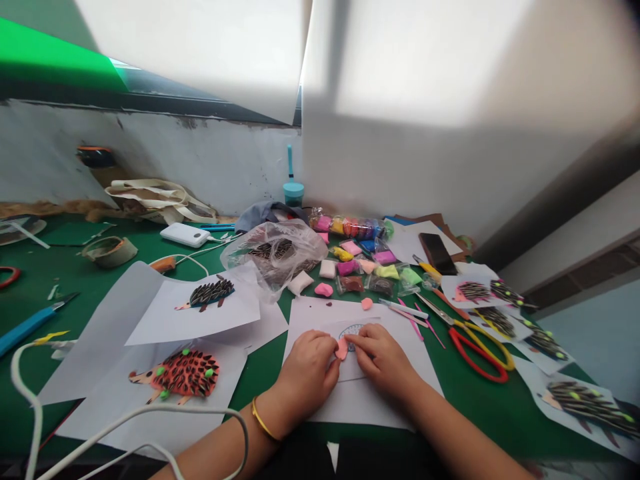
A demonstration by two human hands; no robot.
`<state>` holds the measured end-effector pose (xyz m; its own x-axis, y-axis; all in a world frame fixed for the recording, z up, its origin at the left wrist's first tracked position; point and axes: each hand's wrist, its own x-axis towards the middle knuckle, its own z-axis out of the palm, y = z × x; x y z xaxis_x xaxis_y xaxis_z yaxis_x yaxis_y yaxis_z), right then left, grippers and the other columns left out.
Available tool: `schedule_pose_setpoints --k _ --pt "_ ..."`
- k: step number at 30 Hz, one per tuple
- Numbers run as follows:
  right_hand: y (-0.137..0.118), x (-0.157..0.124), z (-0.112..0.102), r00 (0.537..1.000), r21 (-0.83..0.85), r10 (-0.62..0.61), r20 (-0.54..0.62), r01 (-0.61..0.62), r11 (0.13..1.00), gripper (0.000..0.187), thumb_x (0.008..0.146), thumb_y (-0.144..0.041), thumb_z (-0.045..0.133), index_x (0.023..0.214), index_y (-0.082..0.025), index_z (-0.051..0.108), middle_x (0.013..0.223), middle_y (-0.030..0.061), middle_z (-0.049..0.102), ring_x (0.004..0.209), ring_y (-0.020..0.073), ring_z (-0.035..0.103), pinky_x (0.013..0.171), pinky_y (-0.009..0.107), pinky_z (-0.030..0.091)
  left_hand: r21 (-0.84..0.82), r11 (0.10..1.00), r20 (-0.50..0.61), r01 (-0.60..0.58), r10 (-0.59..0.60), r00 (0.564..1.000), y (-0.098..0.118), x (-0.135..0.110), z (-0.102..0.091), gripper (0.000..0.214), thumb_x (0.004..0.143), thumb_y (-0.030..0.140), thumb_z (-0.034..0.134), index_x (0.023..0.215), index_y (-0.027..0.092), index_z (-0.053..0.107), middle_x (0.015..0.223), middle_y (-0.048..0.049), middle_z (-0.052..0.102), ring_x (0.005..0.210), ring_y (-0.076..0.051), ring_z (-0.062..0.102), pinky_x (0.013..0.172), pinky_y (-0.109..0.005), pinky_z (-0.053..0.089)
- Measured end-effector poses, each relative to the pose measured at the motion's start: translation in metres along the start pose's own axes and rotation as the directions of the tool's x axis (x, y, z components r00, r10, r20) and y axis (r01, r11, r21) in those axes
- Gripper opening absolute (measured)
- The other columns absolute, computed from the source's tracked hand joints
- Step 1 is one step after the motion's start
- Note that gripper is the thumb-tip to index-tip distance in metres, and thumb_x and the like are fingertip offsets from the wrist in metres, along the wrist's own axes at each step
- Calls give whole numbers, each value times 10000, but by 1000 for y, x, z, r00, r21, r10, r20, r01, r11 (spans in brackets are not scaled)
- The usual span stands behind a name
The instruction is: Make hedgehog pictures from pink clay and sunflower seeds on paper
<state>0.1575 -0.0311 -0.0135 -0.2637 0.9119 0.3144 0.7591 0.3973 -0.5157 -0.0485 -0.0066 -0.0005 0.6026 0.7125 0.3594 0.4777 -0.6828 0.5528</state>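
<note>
A small flattened piece of coral-pink modelling clay (342, 349) is held up over a white sheet of paper (415, 393) in front of me. My left hand (313, 363) pinches its left side between thumb and curled fingers. My right hand (384, 360) has bent fingers at the clay's right edge, with the index fingertip on it. Beneath the hands lies a smaller paper with a printed oval pattern (353, 330), partly covered by the right fingers. Just beyond, a small coral clay ball (367, 304) rests on the white sheet.
Clay packets (350, 268) and a plastic bag of seeds (275, 253) lie behind the sheet. Scissors (477, 343), thin tools (405, 310) and a phone (437, 253) are rightward. Seed hedgehog pictures (185, 373) lie on both sides. A white cable (125, 420) loops near my left forearm.
</note>
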Motion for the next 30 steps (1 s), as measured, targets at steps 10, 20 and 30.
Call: schedule_pose_setpoints --k 10,20,30 --pt "2 0 4 1000 -25 8 18 -7 1000 318 868 -138 527 1111 -233 707 884 62 597 848 206 526 766 356 445 0 1000 -4 -4 4 1000 -2 -2 1 143 853 124 546 974 195 576 956 -57 630 965 -237 563 924 -430 449" --pt "-2 1 2 999 -63 10 47 -7 998 292 870 -154 542 1085 -257 710 873 54 587 840 207 521 762 350 433 -2 1000 -15 -15 15 1000 -2 -1 3 155 846 115 546 973 198 578 956 -51 642 992 -238 571 973 -442 428" --pt "-4 1 1 997 -88 19 80 -12 996 312 867 -158 541 1115 -269 694 895 55 578 854 209 513 775 356 425 -9 1000 0 3 -3 1000 -2 -2 2 152 849 117 547 970 200 585 960 -46 642 1013 -231 566 998 -435 414"
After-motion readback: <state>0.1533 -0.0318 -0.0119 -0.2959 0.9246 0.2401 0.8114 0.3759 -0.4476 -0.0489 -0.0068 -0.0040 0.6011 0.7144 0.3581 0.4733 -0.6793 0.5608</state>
